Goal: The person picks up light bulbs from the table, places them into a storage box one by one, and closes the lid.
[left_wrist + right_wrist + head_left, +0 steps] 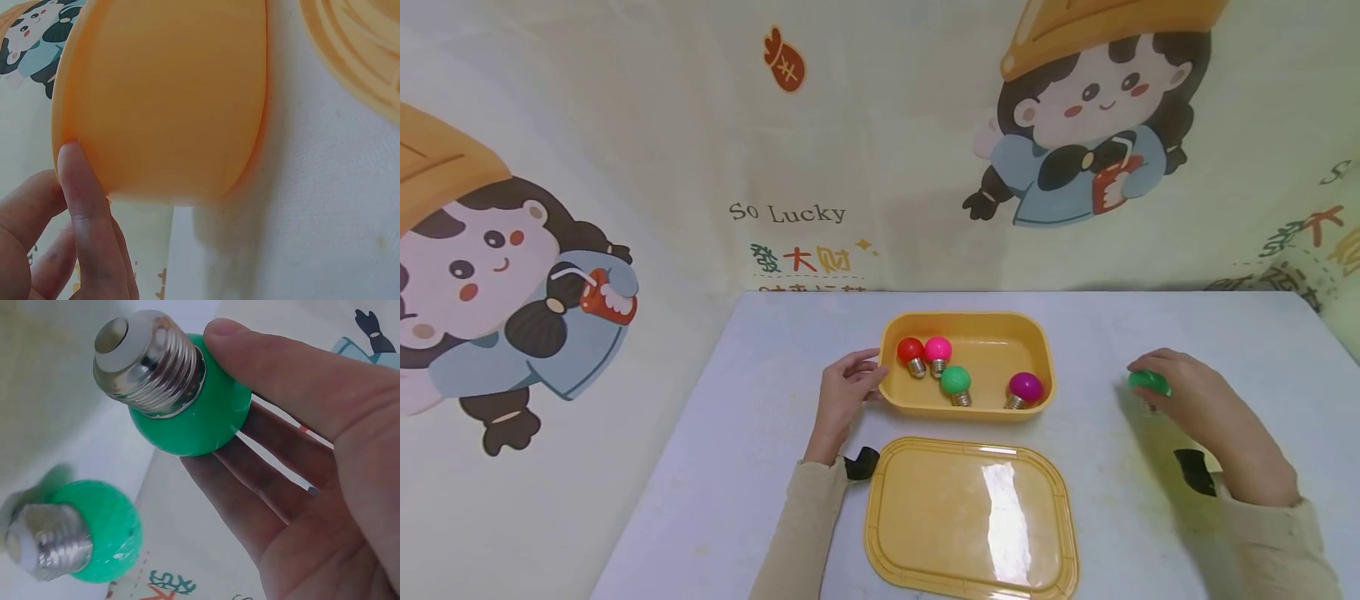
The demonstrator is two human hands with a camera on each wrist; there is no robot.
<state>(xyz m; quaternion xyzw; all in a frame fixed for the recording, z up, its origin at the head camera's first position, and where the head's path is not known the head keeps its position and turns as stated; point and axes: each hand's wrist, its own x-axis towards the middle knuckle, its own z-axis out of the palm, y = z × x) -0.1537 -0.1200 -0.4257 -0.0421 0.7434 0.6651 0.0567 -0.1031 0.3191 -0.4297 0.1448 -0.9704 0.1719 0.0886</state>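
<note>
My left hand [848,385] is at the left end of a yellow plastic box [970,414], its thumb over the rim and a fingertip on the outer wall [169,106]. Inside the box lie a red bulb [910,350], a pink bulb [937,350], a green bulb [956,380] and a purple bulb [1026,387], all with silver screw bases. Out to the right of the box, my right hand [1198,400] holds another green bulb [194,428] between thumb and fingers, its metal base facing the wrist camera. A further green bulb [112,531] shows below it in the right wrist view.
A yellow lid [955,517] lies flat on the white table [700,508] in front of the box. Behind the table hangs a printed cloth [887,150] with cartoon figures. Black straps [861,463] stick out at both wrists.
</note>
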